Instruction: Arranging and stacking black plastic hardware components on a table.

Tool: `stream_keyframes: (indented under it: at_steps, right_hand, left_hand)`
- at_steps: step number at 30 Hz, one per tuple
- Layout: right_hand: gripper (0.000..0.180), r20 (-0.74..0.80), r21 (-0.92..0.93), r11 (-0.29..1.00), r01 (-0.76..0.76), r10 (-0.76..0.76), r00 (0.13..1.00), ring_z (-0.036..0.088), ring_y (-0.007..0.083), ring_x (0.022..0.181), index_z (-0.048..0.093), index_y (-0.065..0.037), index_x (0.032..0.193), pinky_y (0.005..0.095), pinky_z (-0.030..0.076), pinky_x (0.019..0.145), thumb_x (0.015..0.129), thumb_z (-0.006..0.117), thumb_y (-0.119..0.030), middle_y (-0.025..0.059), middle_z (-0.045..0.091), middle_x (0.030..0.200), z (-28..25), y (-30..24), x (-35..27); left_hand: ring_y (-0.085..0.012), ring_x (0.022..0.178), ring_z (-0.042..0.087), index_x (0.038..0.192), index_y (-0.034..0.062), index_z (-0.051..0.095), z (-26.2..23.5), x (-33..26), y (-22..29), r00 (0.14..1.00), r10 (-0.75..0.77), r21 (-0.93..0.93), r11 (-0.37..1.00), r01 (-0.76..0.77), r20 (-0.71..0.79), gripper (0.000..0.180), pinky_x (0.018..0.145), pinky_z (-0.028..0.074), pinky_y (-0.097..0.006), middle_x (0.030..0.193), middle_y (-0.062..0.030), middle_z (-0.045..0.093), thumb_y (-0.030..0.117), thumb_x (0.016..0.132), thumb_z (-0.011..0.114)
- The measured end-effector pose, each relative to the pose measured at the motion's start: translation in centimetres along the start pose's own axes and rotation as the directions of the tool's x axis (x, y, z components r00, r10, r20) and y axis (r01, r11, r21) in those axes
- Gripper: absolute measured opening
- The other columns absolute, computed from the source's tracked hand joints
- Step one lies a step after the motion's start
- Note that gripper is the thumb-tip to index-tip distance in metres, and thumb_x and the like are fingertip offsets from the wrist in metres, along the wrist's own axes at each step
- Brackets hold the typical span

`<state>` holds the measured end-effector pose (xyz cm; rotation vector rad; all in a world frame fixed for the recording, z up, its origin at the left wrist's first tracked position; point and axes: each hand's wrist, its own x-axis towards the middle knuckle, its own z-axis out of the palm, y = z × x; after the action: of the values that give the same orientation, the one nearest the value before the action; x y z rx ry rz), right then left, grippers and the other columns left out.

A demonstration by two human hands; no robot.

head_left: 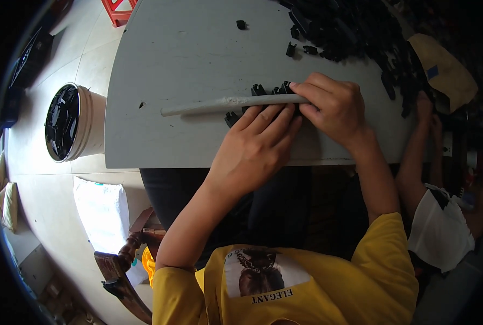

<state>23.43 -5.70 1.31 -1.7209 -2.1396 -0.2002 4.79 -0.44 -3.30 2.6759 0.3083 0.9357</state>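
My right hand is closed round the right end of a long whitish stick. The stick lies roughly crosswise over a few small black plastic parts, its surface rough near the middle. Its left end reaches out over the grey table. My left hand lies palm down with its fingers stretched over the parts, fingertips against the stick's near side. Another black part shows just left of those fingers. What lies under the left palm is hidden.
A large heap of black plastic parts covers the far right of the table, with a few loose ones nearby. Left on the floor stands a bucket of black pieces. Another person's arm reaches in at right, near a tan bag.
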Motion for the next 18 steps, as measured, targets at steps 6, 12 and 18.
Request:
stream_keyframes:
  at_steps: [6,12,18]
  right_hand:
    - [0.03,0.109,0.063,0.996,-0.057,0.05,0.993,0.063,0.0204,0.063,0.069,-0.003,0.094,0.0299,0.049,0.053,0.064,0.072,0.002,0.0059,0.062,0.079,-0.8,-0.4,0.7]
    - [0.033,0.162,0.218,0.968,-0.126,0.092,0.982,0.064,0.0196,0.07,0.07,-0.002,0.101,0.028,0.051,0.06,0.069,0.07,0.005,0.0082,0.063,0.082,-0.3,0.3,0.7]
    - [0.031,0.167,0.38,0.905,-0.19,0.135,0.977,0.062,0.017,0.073,0.071,0.0,0.102,0.0273,0.051,0.064,0.071,0.072,0.005,0.0079,0.064,0.082,0.1,1.4,0.5]
  left_hand:
    - [-0.0259,0.112,0.058,0.11,-0.0008,0.065,-0.1,0.0,0.1,0.999,-0.025,-0.036,0.999,0.026,0.025,0.038,0.098,0.045,-0.041,0.117,-0.0129,0.06,0.01,0.073,0.064]
    - [-0.0272,0.114,0.057,0.11,-0.0008,0.065,-0.2,-0.2,0.0,0.999,-0.029,-0.045,0.999,0.03,0.026,0.037,0.099,0.045,-0.043,0.119,-0.0139,0.06,0.011,0.075,0.062]
    - [-0.0259,0.121,0.056,0.115,0.0062,0.066,-0.5,0.0,0.2,0.995,-0.076,-0.072,0.994,0.081,0.067,0.042,0.099,0.047,-0.043,0.122,-0.0098,0.062,0.008,0.073,0.068]
